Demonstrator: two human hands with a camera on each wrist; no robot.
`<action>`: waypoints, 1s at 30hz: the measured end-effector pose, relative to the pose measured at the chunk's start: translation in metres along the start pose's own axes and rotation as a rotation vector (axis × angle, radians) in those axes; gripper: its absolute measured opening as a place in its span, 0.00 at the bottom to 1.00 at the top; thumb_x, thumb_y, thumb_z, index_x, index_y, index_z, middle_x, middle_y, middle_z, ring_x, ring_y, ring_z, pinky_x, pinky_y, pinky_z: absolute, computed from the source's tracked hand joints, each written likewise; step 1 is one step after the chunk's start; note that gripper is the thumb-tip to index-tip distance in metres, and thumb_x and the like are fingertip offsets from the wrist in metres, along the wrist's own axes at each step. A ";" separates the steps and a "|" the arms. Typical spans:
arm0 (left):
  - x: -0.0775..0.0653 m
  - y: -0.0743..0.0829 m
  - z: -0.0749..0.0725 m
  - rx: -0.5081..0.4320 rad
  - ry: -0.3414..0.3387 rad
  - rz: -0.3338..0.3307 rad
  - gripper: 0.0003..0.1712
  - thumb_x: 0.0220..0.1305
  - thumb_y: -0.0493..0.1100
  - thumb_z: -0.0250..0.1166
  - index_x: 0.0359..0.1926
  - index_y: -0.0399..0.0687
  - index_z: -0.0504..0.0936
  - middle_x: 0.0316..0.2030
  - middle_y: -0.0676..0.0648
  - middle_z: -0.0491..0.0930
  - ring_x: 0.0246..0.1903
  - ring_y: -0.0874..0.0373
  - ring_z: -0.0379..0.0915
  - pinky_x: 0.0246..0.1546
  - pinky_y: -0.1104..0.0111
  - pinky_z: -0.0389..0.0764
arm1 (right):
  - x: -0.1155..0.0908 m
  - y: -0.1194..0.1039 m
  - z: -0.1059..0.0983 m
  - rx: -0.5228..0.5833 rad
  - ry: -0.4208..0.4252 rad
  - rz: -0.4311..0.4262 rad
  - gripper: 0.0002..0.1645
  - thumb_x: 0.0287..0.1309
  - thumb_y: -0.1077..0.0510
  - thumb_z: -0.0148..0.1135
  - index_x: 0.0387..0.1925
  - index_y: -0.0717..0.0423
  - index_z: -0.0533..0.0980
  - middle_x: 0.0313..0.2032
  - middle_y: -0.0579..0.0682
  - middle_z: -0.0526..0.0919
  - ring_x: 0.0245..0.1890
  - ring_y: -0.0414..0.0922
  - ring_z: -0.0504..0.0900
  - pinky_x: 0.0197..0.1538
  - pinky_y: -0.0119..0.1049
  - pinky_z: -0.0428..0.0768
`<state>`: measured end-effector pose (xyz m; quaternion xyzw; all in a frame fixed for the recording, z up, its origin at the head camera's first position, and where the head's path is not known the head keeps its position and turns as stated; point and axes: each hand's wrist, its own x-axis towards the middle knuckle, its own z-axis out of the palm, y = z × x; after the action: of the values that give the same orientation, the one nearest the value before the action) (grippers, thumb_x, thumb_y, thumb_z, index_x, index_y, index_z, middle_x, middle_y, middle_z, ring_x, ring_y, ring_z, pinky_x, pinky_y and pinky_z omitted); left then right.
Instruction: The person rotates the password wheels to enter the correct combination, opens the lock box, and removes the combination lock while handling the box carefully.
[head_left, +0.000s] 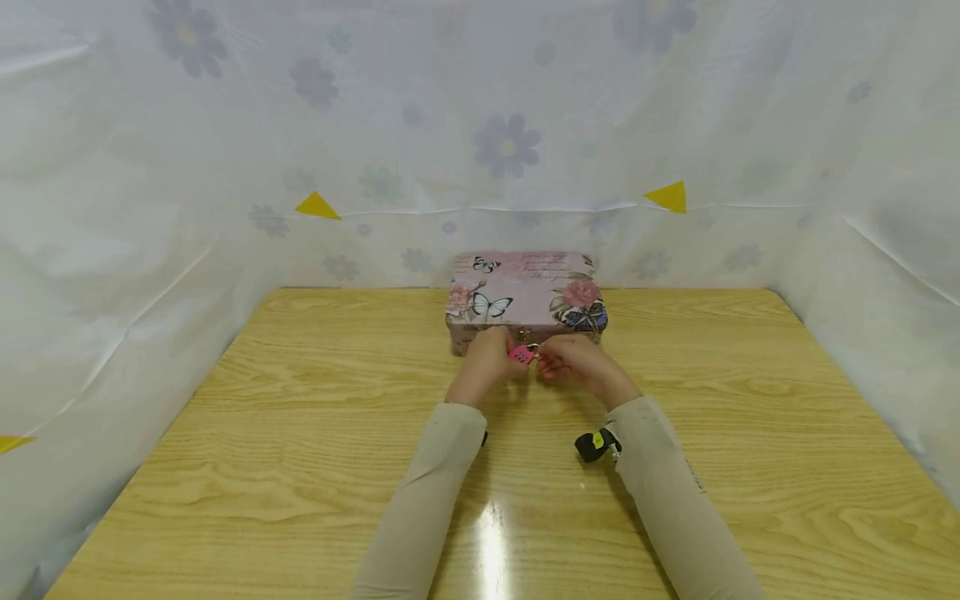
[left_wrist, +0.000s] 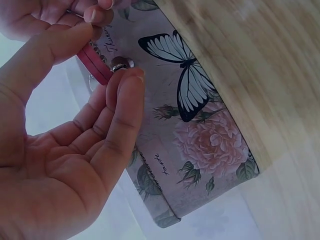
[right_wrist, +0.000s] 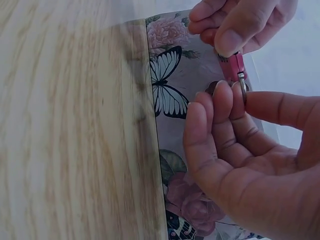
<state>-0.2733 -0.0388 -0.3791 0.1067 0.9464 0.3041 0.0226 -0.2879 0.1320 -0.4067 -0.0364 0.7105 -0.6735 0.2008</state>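
Note:
A pink combination padlock (head_left: 521,355) with a metal shackle (right_wrist: 242,86) is held just in front of a pink tin box (head_left: 528,292) printed with butterflies and roses. My left hand (head_left: 487,358) pinches the padlock's body between thumb and fingers. From the other side, my right hand (head_left: 583,364) pinches the shackle between thumb and fingertips. Number wheels show on the padlock's face in the head view. A gold-coloured clasp (head_left: 523,333) sits on the box's front, close behind the padlock. The lid looks closed. Fingers hide part of the shackle in both wrist views.
The box stands at the back of a wood-grain table (head_left: 337,433), near a white flowered curtain (head_left: 420,125). Yellow triangles (head_left: 667,197) are on the curtain. A black strap (head_left: 592,447) hangs at the right wrist.

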 end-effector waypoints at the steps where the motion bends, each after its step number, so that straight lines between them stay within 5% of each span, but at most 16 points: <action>1: 0.000 0.000 0.000 -0.005 -0.004 0.006 0.15 0.49 0.37 0.75 0.28 0.40 0.74 0.25 0.48 0.73 0.27 0.55 0.69 0.27 0.67 0.71 | 0.000 0.000 0.000 -0.005 -0.007 -0.012 0.14 0.67 0.63 0.46 0.43 0.73 0.72 0.27 0.48 0.80 0.28 0.40 0.79 0.39 0.32 0.82; 14: 0.000 -0.002 -0.005 0.011 -0.123 0.096 0.15 0.53 0.39 0.74 0.30 0.42 0.72 0.26 0.48 0.72 0.28 0.56 0.68 0.28 0.69 0.70 | -0.003 -0.002 -0.006 -0.176 -0.031 -0.057 0.17 0.65 0.63 0.48 0.45 0.75 0.74 0.30 0.52 0.80 0.31 0.41 0.78 0.48 0.43 0.82; 30: 0.001 -0.001 -0.001 -0.026 -0.128 0.039 0.16 0.53 0.38 0.73 0.32 0.40 0.71 0.26 0.48 0.71 0.26 0.56 0.65 0.24 0.70 0.68 | -0.002 -0.002 -0.003 -0.280 0.023 -0.068 0.16 0.67 0.61 0.49 0.42 0.73 0.76 0.31 0.57 0.81 0.31 0.43 0.79 0.46 0.45 0.82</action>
<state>-0.2743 -0.0402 -0.3784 0.1442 0.9368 0.3091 0.0783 -0.2877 0.1349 -0.4038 -0.0806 0.7980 -0.5747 0.1627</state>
